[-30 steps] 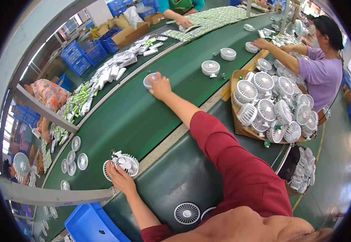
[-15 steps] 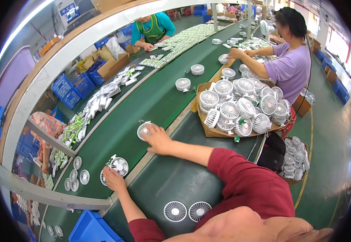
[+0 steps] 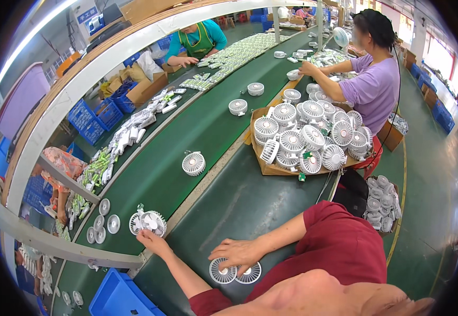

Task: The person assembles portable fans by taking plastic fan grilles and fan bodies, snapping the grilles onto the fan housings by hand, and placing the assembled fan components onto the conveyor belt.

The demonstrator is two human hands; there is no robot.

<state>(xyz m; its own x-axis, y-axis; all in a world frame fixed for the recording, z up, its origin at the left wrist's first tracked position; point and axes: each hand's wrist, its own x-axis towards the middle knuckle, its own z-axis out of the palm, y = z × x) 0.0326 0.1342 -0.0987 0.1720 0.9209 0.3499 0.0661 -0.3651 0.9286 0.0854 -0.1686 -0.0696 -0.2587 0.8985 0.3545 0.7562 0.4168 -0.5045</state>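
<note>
My left hand is at the belt's near edge, its fingers closed on the rim of a white fan head whose blades show uncovered. Another white fan head sits against it, partly hidden. My right hand rests with fingers apart over two round white fan grilles on the dark green work surface. The left grille is partly under the fingers, and the right grille touches it. On the belt, further up, stands a single fan head.
A cardboard box heaped with fan heads stands at right. Several loose grilles lie on the green belt. A blue bin is at lower left. Metal frame bars cross the left side. A co-worker in purple sits beyond the box.
My right hand has left the fan head on the belt and come back to the two grilles. My left hand has shifted slightly down and right, uncovering more of the fan heads.
</note>
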